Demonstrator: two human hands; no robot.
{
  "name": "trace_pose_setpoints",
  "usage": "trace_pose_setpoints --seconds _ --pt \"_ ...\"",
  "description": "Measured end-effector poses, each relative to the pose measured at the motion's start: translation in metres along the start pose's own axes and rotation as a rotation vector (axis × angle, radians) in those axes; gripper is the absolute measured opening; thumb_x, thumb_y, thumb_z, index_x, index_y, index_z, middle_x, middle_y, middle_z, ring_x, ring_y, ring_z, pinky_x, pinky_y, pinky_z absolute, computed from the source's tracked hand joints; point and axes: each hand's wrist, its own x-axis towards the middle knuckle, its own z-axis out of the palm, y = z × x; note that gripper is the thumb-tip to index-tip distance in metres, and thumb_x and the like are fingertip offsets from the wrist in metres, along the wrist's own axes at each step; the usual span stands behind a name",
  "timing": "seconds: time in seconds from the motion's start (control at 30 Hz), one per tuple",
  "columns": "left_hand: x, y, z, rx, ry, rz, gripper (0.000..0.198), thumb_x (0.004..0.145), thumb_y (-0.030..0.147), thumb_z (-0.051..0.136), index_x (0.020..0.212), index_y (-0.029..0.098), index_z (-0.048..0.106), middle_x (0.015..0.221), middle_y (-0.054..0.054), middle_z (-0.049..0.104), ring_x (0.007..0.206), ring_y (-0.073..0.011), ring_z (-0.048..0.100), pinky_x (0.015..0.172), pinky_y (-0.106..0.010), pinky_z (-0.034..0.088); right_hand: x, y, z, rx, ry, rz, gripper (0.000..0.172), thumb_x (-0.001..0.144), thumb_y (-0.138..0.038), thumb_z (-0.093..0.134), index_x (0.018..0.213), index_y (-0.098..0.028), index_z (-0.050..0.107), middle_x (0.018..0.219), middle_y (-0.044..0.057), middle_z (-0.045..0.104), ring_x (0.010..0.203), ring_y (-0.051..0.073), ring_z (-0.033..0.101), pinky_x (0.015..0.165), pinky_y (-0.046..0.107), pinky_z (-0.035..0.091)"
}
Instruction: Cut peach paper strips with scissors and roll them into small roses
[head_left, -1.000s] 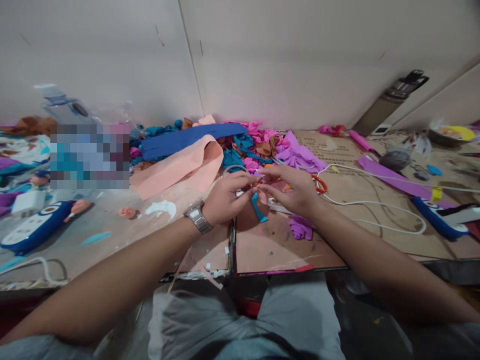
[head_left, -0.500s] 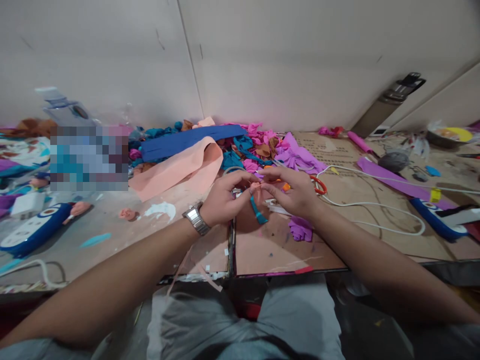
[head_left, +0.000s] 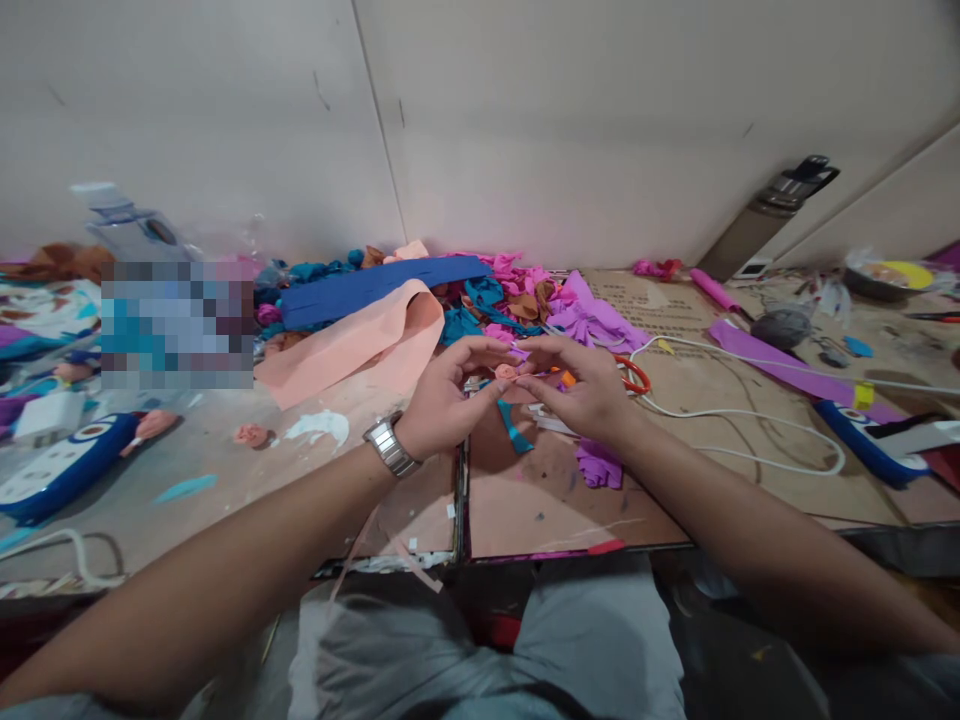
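Note:
Between my fingertips is a small peach crepe-paper rose (head_left: 506,372). My left hand (head_left: 457,390) pinches it from the left, and my right hand (head_left: 574,385) pinches it from the right. Both hands are held above the table, thumbs and forefingers nearly meeting. Below them lies a teal paper strip (head_left: 516,428), with a purple paper rose (head_left: 600,464) near my right wrist. Another peach paper rose (head_left: 250,435) rests on the table to the left. A wide peach crepe-paper strip (head_left: 352,345) lies behind my left hand.
A blue paper strip (head_left: 382,284) and several crumpled coloured pieces lie along the wall. Orange-handled scissors (head_left: 636,374) sit behind my right hand. A white cable (head_left: 757,408) loops rightward. Blue-and-white power strips (head_left: 75,465) are at both sides. A bottle (head_left: 765,215) leans right.
My hands have turned the peach rose slightly, so its rolled top shows more clearly between the fingertips. The rest of the table looks the same apart from a small camera shift.

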Motion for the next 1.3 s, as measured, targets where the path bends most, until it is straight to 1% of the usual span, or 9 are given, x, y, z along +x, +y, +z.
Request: trace_pose_setpoints --seconds 0.27,0.43,0.6,0.73,0.83,0.97,1.03,1.13,1.3 --pt "-0.002 0.0 0.003 -0.077 -0.02 -0.076 0.042 0.092 0.031 0.069 0.131 0.02 0.058 0.141 -0.016 0.061 0.124 -0.0288 0.065 0.104 -0.043 0.054 -0.001 0.001 0.004 0.043 0.025 0.035 0.04 0.086 -0.028 0.077 0.124 -0.024 0.065 0.094 0.003 0.077 0.084 0.017 0.075 0.078 0.03 0.06" --pt "-0.004 -0.003 0.004 -0.067 -0.08 -0.003 0.044 0.093 0.029 0.067 0.135 0.022 0.057 0.141 -0.015 0.06 0.128 -0.0285 0.063 0.107 -0.043 0.053 -0.002 -0.001 0.003 0.018 0.001 0.025 0.04 0.087 -0.031 0.077 0.125 -0.026 0.065 0.1 0.003 0.077 0.086 0.017 0.074 0.081 0.032 0.06" --pt "-0.005 -0.003 0.004 -0.069 -0.113 -0.025 0.049 0.093 0.029 0.067 0.14 0.023 0.054 0.143 -0.015 0.058 0.128 -0.0289 0.063 0.109 -0.045 0.051 -0.003 0.001 0.004 0.03 -0.005 0.012 0.045 0.085 -0.032 0.079 0.127 -0.025 0.064 0.103 0.005 0.076 0.089 0.017 0.073 0.084 0.032 0.059" --pt "-0.006 0.0 0.005 -0.18 -0.169 -0.088 0.062 0.093 0.031 0.068 0.15 0.026 0.043 0.143 -0.016 0.059 0.13 -0.0303 0.062 0.104 -0.045 0.055 -0.004 0.002 0.005 0.088 -0.018 0.04 0.057 0.084 -0.035 0.08 0.136 -0.028 0.058 0.098 0.003 0.074 0.087 0.018 0.072 0.08 0.032 0.06" --pt "-0.007 0.0 0.007 -0.294 -0.188 -0.135 0.073 0.093 0.032 0.068 0.156 0.03 0.032 0.142 -0.016 0.061 0.129 -0.0284 0.062 0.103 -0.044 0.056 -0.006 0.002 0.006 0.129 0.001 0.084 0.069 0.082 -0.033 0.082 0.144 -0.03 0.051 0.096 0.002 0.071 0.089 0.019 0.071 0.075 0.031 0.06" --pt "-0.008 -0.002 0.009 -0.365 -0.2 -0.183 0.082 0.091 0.037 0.07 0.159 0.034 0.024 0.144 -0.015 0.06 0.128 -0.0269 0.064 0.104 -0.044 0.055 -0.009 0.004 0.008 0.177 -0.012 0.101 0.077 0.082 -0.033 0.082 0.149 -0.031 0.042 0.099 0.004 0.071 0.092 0.021 0.071 0.075 0.033 0.06" --pt "-0.009 -0.003 0.009 -0.372 -0.211 -0.203 0.085 0.09 0.038 0.071 0.16 0.034 0.022 0.146 -0.016 0.058 0.133 -0.0276 0.06 0.107 -0.046 0.052 -0.01 0.004 0.009 0.193 -0.024 0.095 0.078 0.083 -0.032 0.081 0.149 -0.032 0.039 0.099 0.003 0.072 0.091 0.021 0.072 0.074 0.032 0.059" --pt "-0.01 -0.003 0.009 -0.384 -0.235 -0.212 0.087 0.09 0.041 0.071 0.161 0.034 0.021 0.153 -0.015 0.051 0.144 -0.0283 0.048 0.114 -0.049 0.045 -0.01 0.003 0.01 0.21 -0.028 0.077 0.079 0.083 -0.031 0.081 0.15 -0.032 0.039 0.096 0.002 0.072 0.09 0.02 0.072 0.073 0.031 0.058" --pt "-0.012 0.002 0.011 -0.379 -0.249 -0.2 0.086 0.091 0.039 0.07 0.161 0.035 0.019 0.162 -0.013 0.038 0.151 -0.027 0.036 0.119 -0.047 0.04 -0.008 0.0 0.012 0.201 -0.025 0.04 0.077 0.084 -0.029 0.079 0.15 -0.03 0.04 0.092 0.001 0.07 0.087 0.019 0.07 0.079 0.033 0.057"
